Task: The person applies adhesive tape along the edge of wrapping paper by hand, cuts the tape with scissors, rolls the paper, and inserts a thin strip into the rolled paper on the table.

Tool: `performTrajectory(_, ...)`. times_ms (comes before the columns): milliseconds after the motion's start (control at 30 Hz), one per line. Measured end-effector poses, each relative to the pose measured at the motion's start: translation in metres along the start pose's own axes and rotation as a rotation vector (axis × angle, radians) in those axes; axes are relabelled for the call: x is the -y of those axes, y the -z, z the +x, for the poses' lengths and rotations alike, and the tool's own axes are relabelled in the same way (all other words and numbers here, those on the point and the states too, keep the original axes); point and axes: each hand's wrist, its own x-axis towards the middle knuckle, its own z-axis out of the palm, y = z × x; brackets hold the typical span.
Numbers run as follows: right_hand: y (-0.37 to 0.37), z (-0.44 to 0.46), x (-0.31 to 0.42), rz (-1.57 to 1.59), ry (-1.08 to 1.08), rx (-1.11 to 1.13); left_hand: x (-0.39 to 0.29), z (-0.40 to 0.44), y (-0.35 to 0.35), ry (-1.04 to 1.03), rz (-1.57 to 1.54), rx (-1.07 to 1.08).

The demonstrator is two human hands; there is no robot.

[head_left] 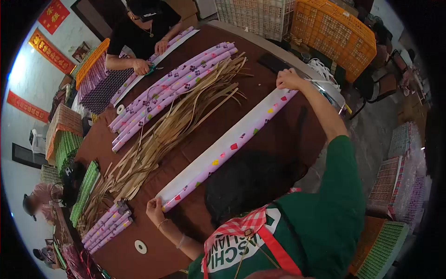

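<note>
A long strip of patterned paper (pixel 234 145), white on one face and lilac with coloured prints along its rolled edge, lies diagonally across the brown-covered table (pixel 283 139). My left hand (pixel 155 210) pinches its near left end. At the far right end, my right hand (pixel 290 79) has its fingers closed on the paper. Beyond the strip is a loose bundle of flat brown strips (pixel 162 130). Several lilac printed rolls (pixel 172 86) lie past that bundle. A shorter bunch of lilac rolls (pixel 109 228) rests near my left hand.
Across the table a person (pixel 146 42) in black holds scissors (pixel 151 69) by a lilac strip. A white tape roll (pixel 141 247) lies at the near left. An orange crate (pixel 332 35) stands behind the table; green bundles (pixel 383 253) sit to the right.
</note>
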Motion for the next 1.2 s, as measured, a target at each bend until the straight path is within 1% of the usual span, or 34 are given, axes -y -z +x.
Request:
performTrajectory(100, 0.0, -0.002, -0.026, -0.007, -0.066, -0.052, 0.004, 0.002, 0.002, -0.018, -0.07, 0.026)
performTrajectory(133, 0.001, -0.004, -0.029, 0.013, -0.123, -0.049, 0.004, 0.001, 0.002, -0.015, -0.065, 0.016)
performTrajectory(200, 0.004, -0.006, -0.036, 0.014, -0.166, -0.027, 0.0, 0.0, -0.001, -0.008, -0.065, 0.013)
performTrajectory(300, 0.003, -0.009, -0.043, 0.044, -0.231, -0.06, -0.006, -0.002, -0.001, 0.002, 0.031, 0.019)
performTrajectory(333, -0.001, -0.013, -0.045, 0.038, -0.215, -0.174, -0.005, -0.003, -0.001, -0.033, 0.009, 0.026)
performTrajectory(367, -0.003, -0.016, -0.039, 0.039, -0.186, -0.284, -0.008, -0.003, -0.003, 0.027, -0.034, 0.021)
performTrajectory(400, 0.01, -0.012, -0.02, -0.048, -0.2, -0.235, -0.001, -0.003, -0.002, 0.004, -0.107, 0.047)
performTrajectory(433, -0.011, -0.002, -0.032, 0.001, -0.037, -0.387, -0.002, -0.003, -0.003, 0.01, -0.025, -0.013)
performTrajectory(467, -0.01, 0.003, -0.011, 0.225, 0.029, -0.431, -0.015, -0.008, -0.004, 0.044, -0.039, 0.006)
performTrajectory(500, -0.002, -0.001, 0.03, 0.304, 0.094, -0.5, -0.002, -0.004, -0.003, 0.03, -0.056, 0.011)
performTrajectory(533, 0.002, 0.001, 0.058, 0.337, 0.195, -0.48, -0.006, -0.005, -0.003, 0.046, -0.044, 0.001)
performTrajectory(567, 0.007, 0.002, 0.092, 0.47, 0.185, -0.365, -0.019, -0.01, -0.004, 0.095, -0.035, 0.002)
performTrajectory(600, 0.012, 0.0, 0.134, 0.519, 0.256, -0.329, -0.015, -0.009, -0.004, 0.091, -0.163, 0.017)
performTrajectory(633, 0.018, -0.002, 0.172, 0.586, 0.312, -0.248, -0.009, -0.007, -0.002, 0.041, -0.197, 0.042)
performTrajectory(667, 0.021, -0.003, 0.209, 0.652, 0.354, -0.169, -0.014, -0.009, -0.002, 0.084, -0.254, 0.049)
performTrajectory(733, 0.021, 0.0, 0.277, 0.692, 0.457, -0.09, -0.011, -0.007, 0.0, 0.096, -0.289, 0.074)
performTrajectory(767, 0.018, 0.001, 0.31, 0.722, 0.547, -0.083, -0.014, -0.009, 0.001, 0.113, -0.354, 0.083)
performTrajectory(800, 0.015, 0.004, 0.344, 0.752, 0.631, -0.079, -0.013, -0.008, 0.003, 0.12, -0.345, 0.104)
performTrajectory(867, 0.014, 0.003, 0.409, 0.82, 0.724, 0.002, -0.014, -0.007, 0.005, 0.134, -0.357, 0.138)
performTrajectory(933, -0.012, 0.016, 0.46, 0.821, 0.885, -0.052, -0.015, -0.009, 0.006, 0.145, -0.374, 0.132)
performTrajectory(1033, -0.042, 0.03, 0.512, 0.712, 0.937, -0.108, -0.013, -0.006, 0.004, 0.133, -0.399, 0.121)
performTrajectory(1100, -0.054, 0.035, 0.532, 0.619, 0.877, -0.16, -0.011, -0.006, 0.002, 0.109, -0.411, 0.106)
performTrajectory(1133, -0.057, 0.038, 0.537, 0.614, 0.887, -0.159, -0.011, -0.006, 0.003, 0.107, -0.417, 0.096)
performTrajectory(1200, -0.061, 0.042, 0.544, 0.521, 0.824, -0.16, -0.011, -0.007, 0.003, 0.134, -0.451, 0.129)
